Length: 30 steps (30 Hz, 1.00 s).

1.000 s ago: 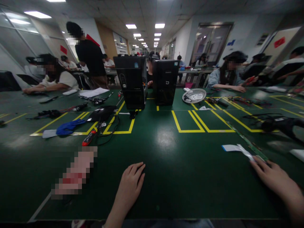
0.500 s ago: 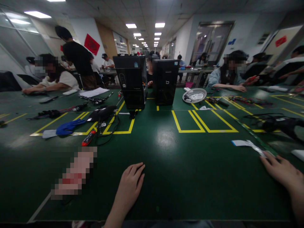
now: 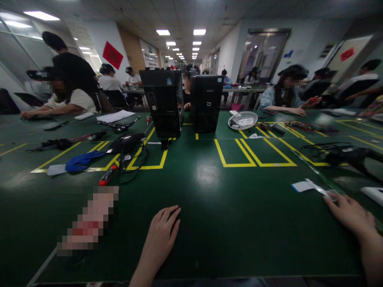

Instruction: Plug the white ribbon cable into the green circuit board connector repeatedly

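Note:
My left hand lies on the green table, palm down and fingers stretched out, with nothing in it. At the right, my right hand has its thumb and fingers closed about the near end of a white flat ribbon cable. The cable's blue-tipped end points left and lies on or just above the table. The gripped end is partly hidden by the fingers.
Two black computer towers stand ahead. To the left lie a blue glove, a red-and-black screwdriver, a black cabled device and a blurred-out item. A white round basket and black cables sit farther right.
The view has shifted slightly. My right hand's fingers have drawn closer round the ribbon cable's end, and the cable has turned a little. My left hand stays put.

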Each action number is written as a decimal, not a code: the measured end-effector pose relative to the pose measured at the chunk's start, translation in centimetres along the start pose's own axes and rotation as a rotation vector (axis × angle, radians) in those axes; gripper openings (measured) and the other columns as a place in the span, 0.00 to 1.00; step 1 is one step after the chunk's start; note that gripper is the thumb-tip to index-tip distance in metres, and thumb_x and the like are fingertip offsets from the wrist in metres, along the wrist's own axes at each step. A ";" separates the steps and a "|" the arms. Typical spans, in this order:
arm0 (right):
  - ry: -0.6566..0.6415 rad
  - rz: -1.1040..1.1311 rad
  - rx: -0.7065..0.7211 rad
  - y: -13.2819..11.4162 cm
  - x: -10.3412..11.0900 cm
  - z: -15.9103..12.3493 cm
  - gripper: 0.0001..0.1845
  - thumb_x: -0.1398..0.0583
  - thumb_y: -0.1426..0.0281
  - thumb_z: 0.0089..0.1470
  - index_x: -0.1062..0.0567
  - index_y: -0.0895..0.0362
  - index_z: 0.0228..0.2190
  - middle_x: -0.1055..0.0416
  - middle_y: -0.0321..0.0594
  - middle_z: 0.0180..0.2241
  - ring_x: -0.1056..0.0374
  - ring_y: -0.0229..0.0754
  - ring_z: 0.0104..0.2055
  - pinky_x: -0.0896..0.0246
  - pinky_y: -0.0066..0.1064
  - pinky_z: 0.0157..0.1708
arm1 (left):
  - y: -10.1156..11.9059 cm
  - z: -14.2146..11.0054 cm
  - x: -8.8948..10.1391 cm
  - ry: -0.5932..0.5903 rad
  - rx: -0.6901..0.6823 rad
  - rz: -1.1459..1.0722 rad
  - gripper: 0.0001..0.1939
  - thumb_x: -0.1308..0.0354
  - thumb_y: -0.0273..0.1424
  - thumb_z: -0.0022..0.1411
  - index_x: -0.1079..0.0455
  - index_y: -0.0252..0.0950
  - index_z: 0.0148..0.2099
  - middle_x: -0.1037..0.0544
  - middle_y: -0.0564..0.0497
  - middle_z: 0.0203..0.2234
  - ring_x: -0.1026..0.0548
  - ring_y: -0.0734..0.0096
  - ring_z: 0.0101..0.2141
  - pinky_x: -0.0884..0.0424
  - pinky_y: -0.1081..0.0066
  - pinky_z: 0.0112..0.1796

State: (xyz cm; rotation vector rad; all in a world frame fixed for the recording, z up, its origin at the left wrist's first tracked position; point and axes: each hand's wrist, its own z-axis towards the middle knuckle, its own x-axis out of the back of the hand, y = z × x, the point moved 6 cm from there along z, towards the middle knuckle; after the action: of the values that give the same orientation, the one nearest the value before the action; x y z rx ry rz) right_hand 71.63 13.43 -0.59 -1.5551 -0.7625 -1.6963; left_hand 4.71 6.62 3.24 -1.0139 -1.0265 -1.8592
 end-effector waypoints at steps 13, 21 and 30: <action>0.079 0.057 0.098 -3.3 3.1 -3.1 0.38 0.62 0.55 0.59 0.37 0.70 0.57 0.43 0.64 0.58 0.53 0.61 0.64 0.51 0.50 0.55 | 0.0 0.0 0.0 -0.018 0.004 0.005 0.17 0.53 0.29 0.69 0.33 0.36 0.57 0.28 0.45 0.52 0.31 0.57 0.51 0.32 0.53 0.51; 0.032 0.031 0.185 -4.0 2.2 -3.3 0.34 0.57 0.59 0.59 0.36 0.69 0.58 0.40 0.61 0.58 0.49 0.59 0.63 0.51 0.45 0.56 | 0.1 0.0 0.1 0.007 0.008 0.003 0.17 0.52 0.29 0.69 0.32 0.37 0.56 0.28 0.46 0.51 0.30 0.57 0.50 0.31 0.53 0.50; 0.072 0.176 0.501 -11.1 1.1 -9.2 0.34 0.57 0.53 0.59 0.35 0.60 0.57 0.38 0.54 0.57 0.40 0.58 0.58 0.45 0.55 0.53 | 0.0 -0.1 0.0 0.008 0.007 0.004 0.17 0.51 0.29 0.68 0.32 0.39 0.57 0.27 0.46 0.51 0.30 0.57 0.50 0.31 0.54 0.50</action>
State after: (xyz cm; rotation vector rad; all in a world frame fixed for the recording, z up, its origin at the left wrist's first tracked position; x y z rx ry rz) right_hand 57.22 12.32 -0.04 -1.1684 -0.9015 -1.2991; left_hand 4.74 6.54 3.19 -1.0028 -1.0248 -1.8533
